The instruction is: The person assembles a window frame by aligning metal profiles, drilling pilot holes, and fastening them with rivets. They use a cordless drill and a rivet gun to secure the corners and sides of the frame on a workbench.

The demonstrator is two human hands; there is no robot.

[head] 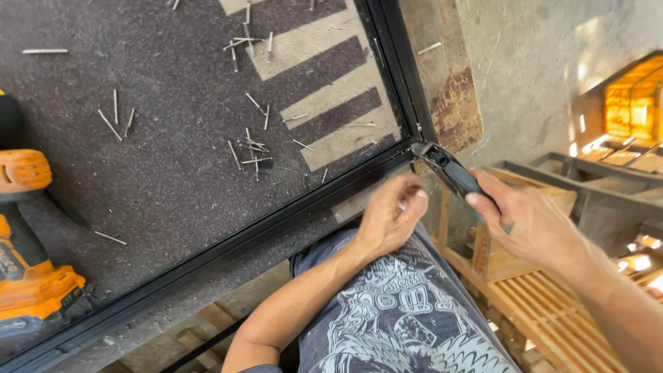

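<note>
Gripping a black hand tool (447,168) in the right hand (532,224), nose at the black frame (228,242) corner; left hand (390,215) curls loosely beside it, steadying the edge probably.

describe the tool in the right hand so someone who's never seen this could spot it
Start at the dark felt-covered table with a black metal frame along its edge. At the frame's corner, the right hand holds a slim black hand tool, its tip touching that corner. Unlike the bulky orange power tool far left, it is narrow and all dark.
</note>
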